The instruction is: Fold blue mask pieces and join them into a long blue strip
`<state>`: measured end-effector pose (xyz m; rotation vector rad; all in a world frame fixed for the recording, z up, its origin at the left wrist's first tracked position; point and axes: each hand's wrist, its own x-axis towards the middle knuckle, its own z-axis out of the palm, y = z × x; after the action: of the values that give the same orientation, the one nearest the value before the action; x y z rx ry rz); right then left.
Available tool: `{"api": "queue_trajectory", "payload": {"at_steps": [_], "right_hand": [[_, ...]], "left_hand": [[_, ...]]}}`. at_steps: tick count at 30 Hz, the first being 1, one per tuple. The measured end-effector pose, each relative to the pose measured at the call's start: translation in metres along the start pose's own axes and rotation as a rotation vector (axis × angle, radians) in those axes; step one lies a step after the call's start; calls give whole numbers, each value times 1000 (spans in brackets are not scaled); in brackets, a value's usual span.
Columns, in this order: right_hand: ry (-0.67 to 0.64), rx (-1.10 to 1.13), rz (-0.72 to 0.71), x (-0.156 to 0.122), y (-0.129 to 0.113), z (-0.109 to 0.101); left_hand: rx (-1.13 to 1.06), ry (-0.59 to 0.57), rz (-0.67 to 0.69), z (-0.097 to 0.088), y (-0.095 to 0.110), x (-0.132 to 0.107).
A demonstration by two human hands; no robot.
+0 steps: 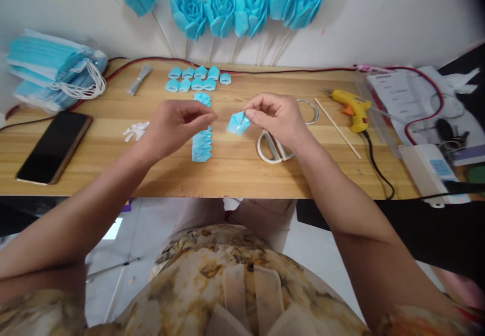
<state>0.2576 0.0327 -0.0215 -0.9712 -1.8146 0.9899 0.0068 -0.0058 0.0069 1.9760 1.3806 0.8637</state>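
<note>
Between the thumb and finger of my right hand [278, 116] is a small folded light-blue petal piece [238, 123], held above the table. My left hand [180, 124] hovers to its left, apart from it, with thumb and fingertips pinched together; whatever they may hold is too small to make out. Under the left fingers runs a column of overlapping folded blue pieces [202, 146], partly hidden by that hand. White-handled scissors [270, 149] lie below my right hand, their blades covered by it. A roll of clear tape [312, 111] shows just past my right wrist.
Rolled blue petals [198, 84] stand in rows farther back. Blue flowers on sticks [222, 10] lean against the wall. Left are face masks [49, 65], ties [139, 80], white scraps [135, 131] and a phone [55, 146]. Right are a wooden stick [337, 128], yellow glue gun [352, 108] and power strip [430, 172].
</note>
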Motion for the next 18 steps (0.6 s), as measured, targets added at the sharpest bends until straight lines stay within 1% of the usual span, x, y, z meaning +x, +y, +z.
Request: {"api": "queue_trajectory", "payload": {"at_steps": [1,2,4,6,9,12,16,18], "right_hand": [[11,23,11,0,0,-1],[19,46,23,1,1,-1],[21,82,46,1,1,-2],[7,99,66,2,2,-2],[-14,98,88,2,3,-1],[-12,79,98,3,1,-2],[-18,31,75,0,-12,-4],[-45,7,85,-6,-23,-5]], "left_hand": [[41,25,10,-6,-6,-8],[95,25,31,-12,-12,-16],[213,-13,91,-22,-25,-33],[309,-65,136,-25,-36,-46],[368,-147,144,-18,-43,-56],[376,-200,158,-4,-42,-55],[369,-189,201,8,-38,-51],[327,-143,194,10,-37,-55]]}}
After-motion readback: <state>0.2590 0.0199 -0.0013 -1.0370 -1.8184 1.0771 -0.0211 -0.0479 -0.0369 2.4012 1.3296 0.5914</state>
